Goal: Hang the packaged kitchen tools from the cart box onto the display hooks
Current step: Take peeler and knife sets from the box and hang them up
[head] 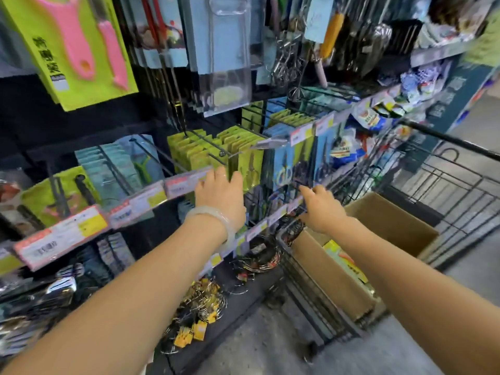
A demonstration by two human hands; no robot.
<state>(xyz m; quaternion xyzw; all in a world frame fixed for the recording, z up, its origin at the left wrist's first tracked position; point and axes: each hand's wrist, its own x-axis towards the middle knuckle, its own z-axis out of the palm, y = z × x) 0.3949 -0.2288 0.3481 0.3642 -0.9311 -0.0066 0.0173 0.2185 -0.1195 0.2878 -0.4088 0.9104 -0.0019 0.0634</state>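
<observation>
Both hands are up at the display rack, and neither carries a package that I can make out. The left hand [220, 194] reaches to the front edge of the hook row, its fingers slightly bent and resting against the front card of the yellow-green packages [216, 151] just behind the price-tag strip [151, 193]; it pinches nothing that shows. The right hand [320, 205] has its fingers curled at the lower edge of the blue scissor packs [290, 163], beside a lower tag strip, but whether it actually pinches a card or a hook I cannot tell (that part is blurred).

The stock left to hang lies in the cardboard box [392, 220] in the wire cart [454, 196], to the right of the rack; one yellow package [345, 262] shows near the box's near-left wall.

This looks like straightening or making room on a hook. To do it well, push the hanging cards back toward the rear of the rack with flat fingers so the hook tip [221, 153] stands free. Keep the cards square and facing forward. Find the row whose cards match the yellow package in the box before lifting it. When threading, aim the card's hole at the tip and slide it straight, since a skewed push could tear the hole or knock neighbours off.
</observation>
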